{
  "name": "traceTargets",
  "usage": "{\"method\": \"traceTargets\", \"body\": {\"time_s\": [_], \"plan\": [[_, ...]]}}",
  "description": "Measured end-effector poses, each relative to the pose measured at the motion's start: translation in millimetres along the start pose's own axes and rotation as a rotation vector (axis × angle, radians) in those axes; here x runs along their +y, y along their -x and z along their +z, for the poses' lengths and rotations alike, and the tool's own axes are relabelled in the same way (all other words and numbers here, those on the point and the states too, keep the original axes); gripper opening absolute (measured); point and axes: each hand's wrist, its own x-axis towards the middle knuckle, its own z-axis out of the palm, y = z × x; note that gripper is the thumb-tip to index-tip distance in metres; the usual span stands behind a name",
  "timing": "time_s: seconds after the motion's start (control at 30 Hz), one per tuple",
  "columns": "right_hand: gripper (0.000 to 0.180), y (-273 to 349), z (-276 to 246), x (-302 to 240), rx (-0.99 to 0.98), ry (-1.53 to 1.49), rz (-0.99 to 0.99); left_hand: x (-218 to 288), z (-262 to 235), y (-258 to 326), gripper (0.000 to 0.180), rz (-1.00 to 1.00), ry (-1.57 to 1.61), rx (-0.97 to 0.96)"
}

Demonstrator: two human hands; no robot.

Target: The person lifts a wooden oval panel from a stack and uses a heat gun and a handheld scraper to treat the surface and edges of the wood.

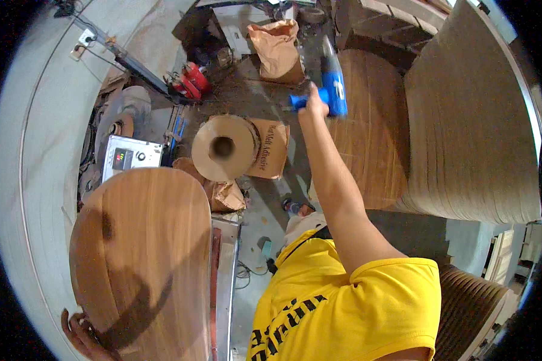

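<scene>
My right hand (pixel 314 107) is wrapped round the handle of a blue heat gun (pixel 337 90), held out at arm's length with its metal nozzle pointing away from me. Its cord is hard to make out. At lower left lies a large rounded wood-grain board (pixel 156 240), with shadows across its top. My left hand (pixel 81 337) is at the board's near left edge, fingers bent around that edge. The lower part of that hand is cut off by the picture's rim.
A big cardboard-coloured roll (pixel 208 150) sits beside a printed carton (pixel 271 159). Left of them stands a control box (pixel 132 157). Red cylinders (pixel 194 78) and an open paper sack (pixel 278 51) are farther back. Stacked boards (pixel 473 120) rise at right, next to a wood-grain panel (pixel 376 132).
</scene>
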Motion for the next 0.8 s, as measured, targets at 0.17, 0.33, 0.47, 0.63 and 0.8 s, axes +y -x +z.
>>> {"method": "traceTargets", "body": {"time_s": [0.17,0.33,0.47,0.63,0.8], "plan": [[0.049,-65.6,-109.8,52.4,0.111,0.198,0.175,12.5,-12.5,5.0,0.049,0.025,-0.142,0.041],[0.042,-88.0,-128.3,137.9,0.226,0.415,0.234,0.8,-21.4,0.0,0.044,-0.033,-0.206,0.216],[0.049,-114.9,-123.0,212.2,0.141,0.633,0.306,-2.7,-39.8,18.3,0.048,0.000,-0.355,0.272],[0.028,-92.4,-89.8,334.0,-0.039,0.520,0.703,-58.2,-125.1,9.7,0.064,1.161,-0.853,0.197],[0.036,-78.6,-59.0,405.5,-0.339,0.489,0.737,45.8,-2.4,26.7,0.046,0.295,-0.537,0.520]]}}
